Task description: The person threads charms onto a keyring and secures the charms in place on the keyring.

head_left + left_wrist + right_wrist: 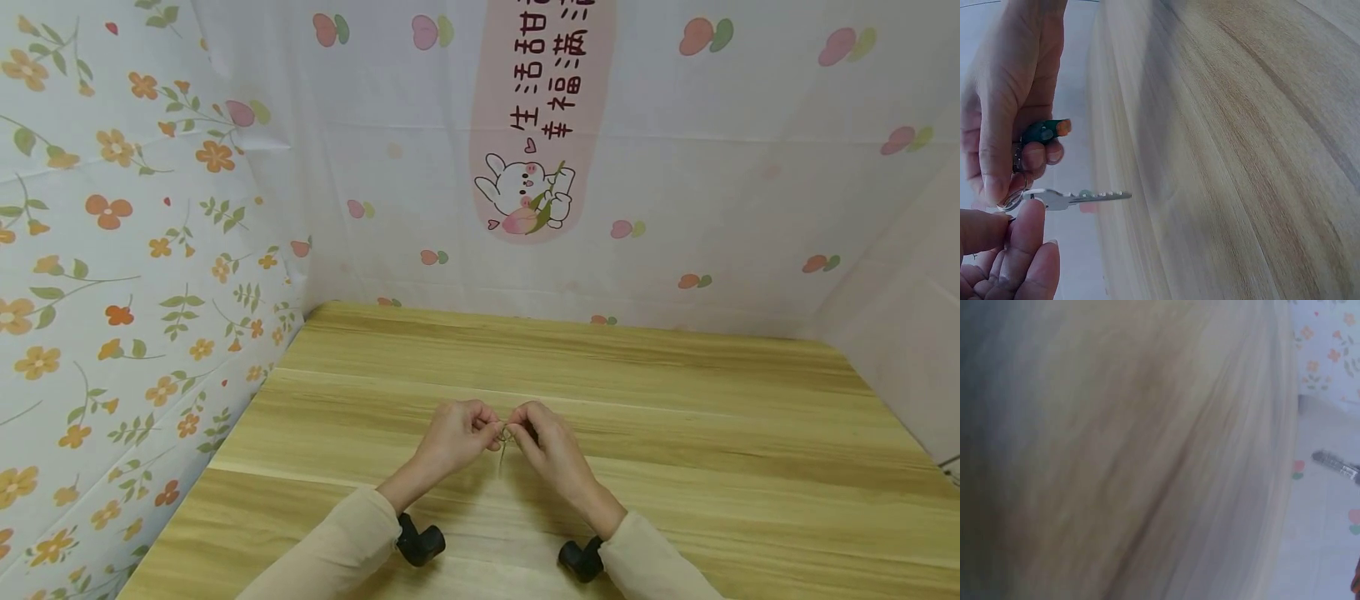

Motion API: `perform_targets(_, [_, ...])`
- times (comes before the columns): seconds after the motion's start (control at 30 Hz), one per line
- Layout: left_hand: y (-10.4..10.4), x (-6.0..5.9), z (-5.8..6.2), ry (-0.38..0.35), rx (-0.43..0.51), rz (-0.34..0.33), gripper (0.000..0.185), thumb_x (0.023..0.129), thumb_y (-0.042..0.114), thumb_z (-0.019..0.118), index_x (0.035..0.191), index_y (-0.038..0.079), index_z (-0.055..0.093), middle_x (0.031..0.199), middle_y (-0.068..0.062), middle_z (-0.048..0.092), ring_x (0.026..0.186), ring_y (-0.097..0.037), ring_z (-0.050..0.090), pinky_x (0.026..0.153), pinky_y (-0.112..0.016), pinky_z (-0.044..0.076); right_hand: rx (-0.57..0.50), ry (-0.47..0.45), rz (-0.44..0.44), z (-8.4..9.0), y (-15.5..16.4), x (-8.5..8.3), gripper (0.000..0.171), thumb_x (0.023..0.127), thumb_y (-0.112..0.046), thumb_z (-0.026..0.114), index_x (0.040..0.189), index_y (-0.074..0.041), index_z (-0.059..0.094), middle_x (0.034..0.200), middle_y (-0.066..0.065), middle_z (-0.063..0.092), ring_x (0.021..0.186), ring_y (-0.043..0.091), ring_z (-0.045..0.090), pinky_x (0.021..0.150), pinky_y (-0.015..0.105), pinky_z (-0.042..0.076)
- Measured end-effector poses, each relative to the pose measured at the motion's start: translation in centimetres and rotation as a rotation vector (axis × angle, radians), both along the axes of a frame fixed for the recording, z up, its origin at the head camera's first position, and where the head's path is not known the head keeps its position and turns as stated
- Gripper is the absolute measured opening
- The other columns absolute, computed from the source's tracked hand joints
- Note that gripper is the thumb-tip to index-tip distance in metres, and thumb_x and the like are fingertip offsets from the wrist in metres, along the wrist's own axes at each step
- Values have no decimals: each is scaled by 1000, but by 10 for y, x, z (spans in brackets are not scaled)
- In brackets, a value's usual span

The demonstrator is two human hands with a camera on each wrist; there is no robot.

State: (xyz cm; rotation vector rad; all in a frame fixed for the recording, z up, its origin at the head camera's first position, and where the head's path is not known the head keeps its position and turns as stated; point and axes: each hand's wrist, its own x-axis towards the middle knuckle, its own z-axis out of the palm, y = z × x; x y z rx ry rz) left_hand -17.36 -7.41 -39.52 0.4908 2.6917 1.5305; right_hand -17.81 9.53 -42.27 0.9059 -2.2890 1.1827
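In the head view my left hand [457, 437] and right hand [551, 446] meet fingertip to fingertip above the table. A silver key [1057, 200] hangs blade-down from a split key ring [1013, 200] between them. My right hand [1007, 94] pinches the ring with thumb and finger. A green and orange charm [1044, 131], on a short chain, rests against its curled fingers. My left hand [1016, 250] pinches at the ring beside the key's head; a small dark edge shows between its fingertips. The right wrist view catches only a blurred key blade [1335, 465] at its right edge.
Both hands are over a wood-grain table [675, 475]. A white printed cloth [675, 150] hangs behind it, and a flowered cloth [135, 292] hangs on the left. Black wrist mounts [420, 542] sit below the wrists. A thin dark object [951, 471] shows at the right edge.
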Motion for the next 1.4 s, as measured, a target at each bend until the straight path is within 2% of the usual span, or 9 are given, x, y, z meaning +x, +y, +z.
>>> perform_targets(0.1, [1, 1, 0, 25, -25, 12, 7, 86, 4, 64, 80, 1, 66, 68, -7, 69, 60, -14, 67, 48, -18, 46, -12, -64, -12, -1, 0, 1, 14, 85, 5, 63, 85, -5, 54, 70, -5, 49, 62, -1, 41, 51, 18, 38])
perform_targets(0.37, [2, 1, 1, 27, -51, 20, 7, 86, 5, 64, 80, 3, 66, 67, -4, 68, 58, -9, 65, 46, -18, 43, -50, -238, -71, 1, -4, 5, 11, 89, 2, 59, 83, -5, 53, 65, -6, 47, 57, -2, 40, 48, 19, 37])
perform_targets(0.6, [2, 2, 1, 21, -46, 24, 7, 86, 5, 64, 79, 2, 66, 66, -5, 68, 60, -19, 67, 45, -18, 42, -73, -516, -60, 7, -6, 6, 9, 96, -3, 50, 87, -3, 52, 62, -2, 46, 48, 2, 42, 45, 19, 37])
perform_targets(0.73, [2, 2, 0, 34, -53, 32, 7, 85, 5, 64, 79, 3, 65, 65, -4, 68, 59, -18, 67, 44, -18, 41, -100, -648, -26, 10, -6, 7, 12, 99, -7, 46, 92, 2, 50, 62, 2, 46, 49, 5, 43, 46, 18, 39])
perform_targets(0.83, [2, 2, 0, 36, -60, 39, 7, 85, 5, 64, 79, 3, 66, 65, -3, 68, 58, -16, 66, 44, -18, 40, -102, -665, -5, 11, -6, 7, 14, 99, -9, 45, 93, 3, 49, 62, 4, 47, 49, 5, 43, 46, 18, 39])
perform_targets(1.07, [5, 4, 1, 31, -79, 42, 7, 86, 8, 64, 79, 5, 66, 65, 0, 67, 55, -6, 61, 43, -18, 40, -51, -526, 10, 11, -3, 9, 9, 98, -5, 46, 90, 0, 49, 61, 0, 46, 47, 3, 40, 44, 18, 35])
perform_targets(1.13, [6, 5, 2, 39, -93, 46, 7, 86, 8, 64, 80, 6, 66, 65, 1, 67, 54, -2, 59, 44, -18, 40, -50, -523, 0, 11, -3, 9, 9, 98, -5, 47, 90, 0, 49, 61, 0, 45, 47, 3, 41, 44, 18, 35])
perform_targets(1.27, [7, 6, 1, 74, -102, 53, 7, 86, 7, 64, 79, 6, 65, 65, 0, 67, 54, -2, 58, 43, -18, 40, -92, -624, -34, 13, -4, 10, 11, 98, -8, 46, 92, 0, 50, 59, 0, 45, 47, 6, 42, 45, 19, 36])
perform_targets(1.4, [8, 5, 0, 106, -98, 58, 7, 86, 5, 64, 79, 5, 65, 65, -1, 68, 54, -3, 60, 43, -18, 40, -174, -762, -21, 15, -4, 10, 15, 100, -10, 43, 95, 3, 48, 62, 3, 46, 50, 9, 43, 46, 20, 37])
